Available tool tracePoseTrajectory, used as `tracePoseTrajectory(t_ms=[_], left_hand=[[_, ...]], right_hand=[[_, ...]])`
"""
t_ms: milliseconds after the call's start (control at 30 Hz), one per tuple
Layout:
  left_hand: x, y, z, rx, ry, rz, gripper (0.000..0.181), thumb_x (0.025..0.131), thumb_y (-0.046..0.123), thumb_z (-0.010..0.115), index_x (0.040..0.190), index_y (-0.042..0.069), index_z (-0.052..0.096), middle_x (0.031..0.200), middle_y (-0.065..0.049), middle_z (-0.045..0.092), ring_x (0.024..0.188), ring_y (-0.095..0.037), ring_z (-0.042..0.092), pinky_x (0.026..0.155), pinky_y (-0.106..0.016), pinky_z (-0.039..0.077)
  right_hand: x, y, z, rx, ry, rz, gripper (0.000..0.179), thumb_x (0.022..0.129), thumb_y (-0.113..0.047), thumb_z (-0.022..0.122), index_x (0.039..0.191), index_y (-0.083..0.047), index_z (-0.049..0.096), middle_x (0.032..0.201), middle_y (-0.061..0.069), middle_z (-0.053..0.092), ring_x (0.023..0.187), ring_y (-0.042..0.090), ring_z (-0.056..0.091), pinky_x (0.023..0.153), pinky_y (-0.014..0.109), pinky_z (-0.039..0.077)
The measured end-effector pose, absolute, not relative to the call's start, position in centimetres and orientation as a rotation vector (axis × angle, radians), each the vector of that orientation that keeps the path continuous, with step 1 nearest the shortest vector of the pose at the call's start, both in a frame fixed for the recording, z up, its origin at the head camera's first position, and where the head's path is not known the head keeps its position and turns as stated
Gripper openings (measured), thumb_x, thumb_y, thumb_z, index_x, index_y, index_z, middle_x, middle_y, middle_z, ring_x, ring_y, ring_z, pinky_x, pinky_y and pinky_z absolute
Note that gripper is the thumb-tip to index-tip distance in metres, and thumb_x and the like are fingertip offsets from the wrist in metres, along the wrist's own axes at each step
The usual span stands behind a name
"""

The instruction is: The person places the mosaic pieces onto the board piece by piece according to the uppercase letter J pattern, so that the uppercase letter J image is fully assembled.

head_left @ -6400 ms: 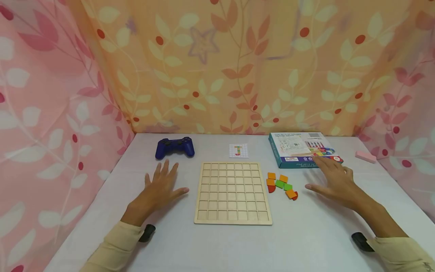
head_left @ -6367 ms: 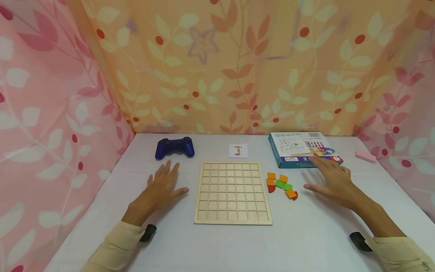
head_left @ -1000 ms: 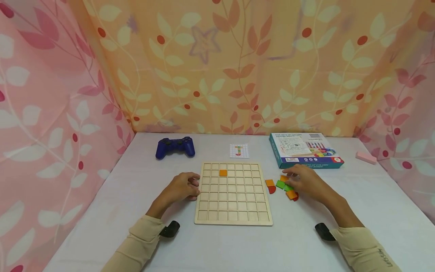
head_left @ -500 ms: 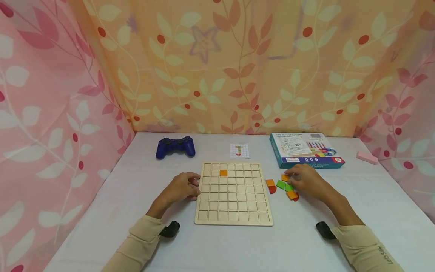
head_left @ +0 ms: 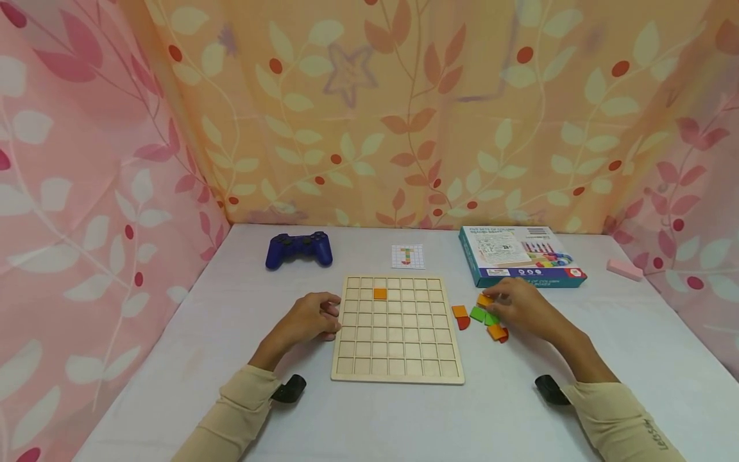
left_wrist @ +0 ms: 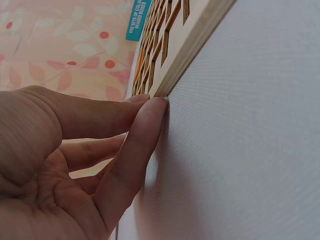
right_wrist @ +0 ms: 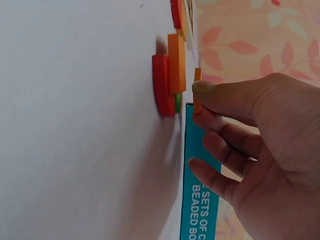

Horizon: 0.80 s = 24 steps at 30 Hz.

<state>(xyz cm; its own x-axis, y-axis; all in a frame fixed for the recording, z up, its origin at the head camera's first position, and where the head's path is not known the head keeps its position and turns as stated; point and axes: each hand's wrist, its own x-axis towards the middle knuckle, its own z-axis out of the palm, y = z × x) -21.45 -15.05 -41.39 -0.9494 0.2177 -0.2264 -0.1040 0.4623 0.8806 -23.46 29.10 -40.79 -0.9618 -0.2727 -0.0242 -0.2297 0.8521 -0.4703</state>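
My left hand [head_left: 308, 317] pinches the left edge of a wooden grid board [head_left: 398, 333] between thumb and fingertip. An orange square tile [head_left: 380, 293] sits in the board's second row, third column. My right hand [head_left: 519, 308] pinches another orange square tile [right_wrist: 197, 77] between thumb and index finger, its other fingers loosely bent. Below this hand lie two green tiles [head_left: 477, 314], an orange tile [head_left: 495, 332] resting on a red rounded piece [head_left: 505, 335], and, nearer the board, an orange tile [head_left: 459, 311] against a second red rounded piece [head_left: 464, 323].
Behind the board lies a small card [head_left: 407, 256] printed with a coloured pattern on a grid. A blue game controller [head_left: 299, 250] is at the back left. A boxed game [head_left: 522, 256] lies just behind my right hand, with a pink block [head_left: 625, 269] farther right.
Over six seconds ago both hands were spread apart and the board bare. An orange tile has since gone onto the board, and my left hand has come to its edge. Recently little has moved.
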Motion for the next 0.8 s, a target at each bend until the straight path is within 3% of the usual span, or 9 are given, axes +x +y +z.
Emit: tracePoseTrajectory(t_ms=[200,467,800], left_hand=[[-21.4,-15.1,-41.4,0.099,2.403,1.485,0.055,0.089,-0.008,0.072,0.142,-0.006,0.059,0.116,-0.017,0.063,0.088,-0.020,0.067,0.074,-0.032,0.067],[-21.4,-15.1,-41.3,0.097,2.414,1.479,0.055,0.089,-0.008,0.073,0.142,-0.005,0.060,0.116,-0.017,0.063,0.088,-0.020,0.067,0.074,-0.032,0.067],[-21.6,-15.0,-41.5,0.098,2.428,1.460,0.056,0.088,-0.008,0.075,0.142,-0.004,0.060,0.114,-0.016,0.064,0.086,-0.020,0.067,0.071,-0.030,0.066]], right_hand=[[-23.8,27.8,-40.5,-0.495,2.940,-0.770,0.032,0.099,-0.021,0.076,0.127,-0.005,0.077,0.115,0.011,0.070,0.112,0.031,0.059,0.088,0.045,0.060],[-24.6,25.3,-40.5,-0.594,2.918,-0.800,0.029,0.100,-0.018,0.074,0.127,-0.006,0.076,0.119,0.009,0.070,0.116,0.033,0.059,0.099,0.056,0.056],[-26.1,21.7,-41.0,-0.652,2.865,-0.832,0.028,0.100,-0.017,0.073,0.126,-0.007,0.076,0.120,0.008,0.069,0.116,0.030,0.056,0.101,0.052,0.055]])
